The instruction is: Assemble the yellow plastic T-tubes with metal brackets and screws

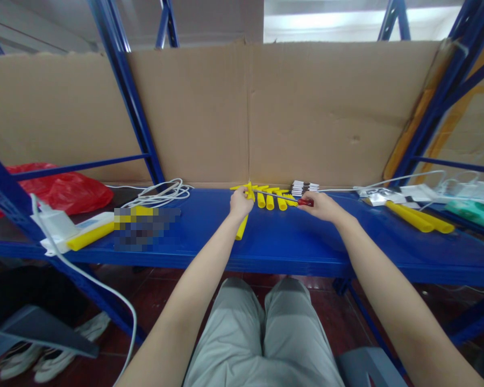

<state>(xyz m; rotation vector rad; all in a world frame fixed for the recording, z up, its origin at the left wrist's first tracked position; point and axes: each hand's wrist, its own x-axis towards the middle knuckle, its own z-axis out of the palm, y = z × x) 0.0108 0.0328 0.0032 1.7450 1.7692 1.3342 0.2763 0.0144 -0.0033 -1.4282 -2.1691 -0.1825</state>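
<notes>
My left hand [241, 202] is closed around a yellow plastic piece [249, 190] above the blue shelf surface. In my right hand [318, 206] is the red handle of a screwdriver [305, 202]; its metal shaft points left to the yellow piece. Several yellow tube-shaped parts [270, 201] stand in a row behind and between my hands. A yellow tube [242, 228] slants down just below my left hand. Behind my right hand sits a stack of small white and black pieces [302, 188].
Coiled white cable [167, 192], a red plastic bag [64, 188] and a white power strip [60, 231] lie at left. Yellow tubes [413, 216] and silver packets [374, 196] lie at right. Cardboard [306, 107] walls the back; blue posts [135, 97] frame it.
</notes>
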